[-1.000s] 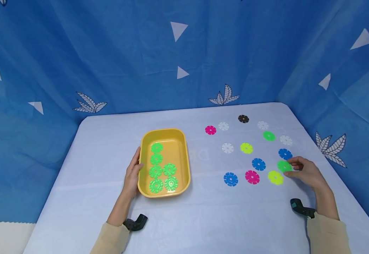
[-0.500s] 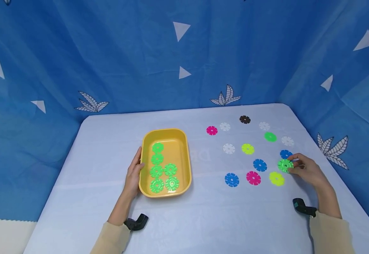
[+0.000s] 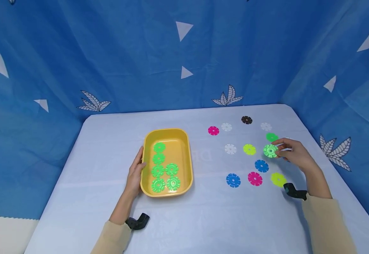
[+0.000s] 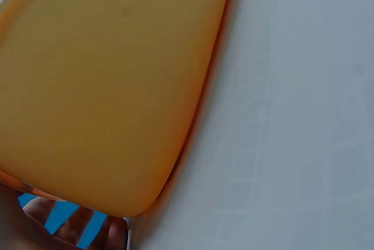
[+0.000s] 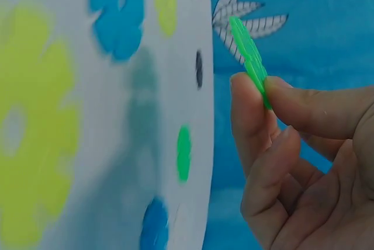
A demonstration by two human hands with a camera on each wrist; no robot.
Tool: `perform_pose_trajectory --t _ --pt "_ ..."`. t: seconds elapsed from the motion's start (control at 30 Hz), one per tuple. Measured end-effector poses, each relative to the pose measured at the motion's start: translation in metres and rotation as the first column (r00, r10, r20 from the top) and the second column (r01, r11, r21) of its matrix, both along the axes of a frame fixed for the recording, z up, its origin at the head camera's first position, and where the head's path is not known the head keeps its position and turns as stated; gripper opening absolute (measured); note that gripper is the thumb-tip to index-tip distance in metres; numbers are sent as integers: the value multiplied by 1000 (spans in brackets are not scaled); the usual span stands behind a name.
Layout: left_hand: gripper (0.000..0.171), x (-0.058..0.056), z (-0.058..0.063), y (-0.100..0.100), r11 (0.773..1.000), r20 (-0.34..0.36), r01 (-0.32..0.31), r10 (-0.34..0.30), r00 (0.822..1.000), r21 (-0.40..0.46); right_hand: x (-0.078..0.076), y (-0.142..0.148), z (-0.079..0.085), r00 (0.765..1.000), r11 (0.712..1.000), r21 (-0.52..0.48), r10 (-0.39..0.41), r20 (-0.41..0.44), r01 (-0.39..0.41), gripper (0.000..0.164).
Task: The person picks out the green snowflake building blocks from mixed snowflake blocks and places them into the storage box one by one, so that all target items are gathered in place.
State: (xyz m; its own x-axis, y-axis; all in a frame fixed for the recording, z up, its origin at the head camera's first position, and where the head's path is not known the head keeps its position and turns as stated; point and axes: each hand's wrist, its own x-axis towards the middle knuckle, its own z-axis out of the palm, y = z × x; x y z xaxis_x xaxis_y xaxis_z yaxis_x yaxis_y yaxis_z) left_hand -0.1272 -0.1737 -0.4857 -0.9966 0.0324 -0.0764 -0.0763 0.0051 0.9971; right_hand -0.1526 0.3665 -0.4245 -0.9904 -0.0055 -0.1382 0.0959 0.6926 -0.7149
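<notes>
My left hand (image 3: pixel 134 176) grips the left wall of a yellow plastic tray (image 3: pixel 190 169), thumb over the rim and fingers along the outside. Inside the tray lie several green notched discs (image 3: pixel 158 171), down its left side and lower middle. In the left wrist view, the tray's smooth outer wall (image 4: pixel 117 86) fills much of the picture. My right hand (image 3: pixel 293 153) pinches another green notched disc (image 3: pixel 270 151) between thumb and fingertips, raised above the table. Edge-on, that green disc (image 5: pixel 250 60) also shows in the right wrist view.
Flat notched discs lie scattered on the white table: blue (image 3: pixel 233 180), pink (image 3: pixel 255 179), yellow (image 3: pixel 278 179), white (image 3: pixel 230 149), black (image 3: pixel 246 120) and one green (image 3: pixel 271 137). A blue curtain (image 3: pixel 140 60) stands behind the table and along its sides.
My right hand has picked the green disc up off the table and carried it up and to the left. My left hand keeps its grip on the tray.
</notes>
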Motion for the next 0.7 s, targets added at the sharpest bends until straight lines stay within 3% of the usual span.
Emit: perform_pose_trajectory --t 0.27,0.43,0.57,0.7 --pt "59 -1 0 1 1000 7 -5 5 1000 -6 -38 -74 28 991 990 -67 124 53 -120 37" --pt "59 -2 0 1 1000 -2 0 0 1000 -3 -59 -123 39 969 963 -114 248 15 -245 33" --pt "59 -2 -1 0 1000 3 -3 3 1000 -4 -73 -169 50 932 925 -113 362 -19 -362 28" --pt "59 -1 -1 0 1000 8 -6 6 1000 -12 -82 -214 59 868 861 -118 496 -18 -494 22"
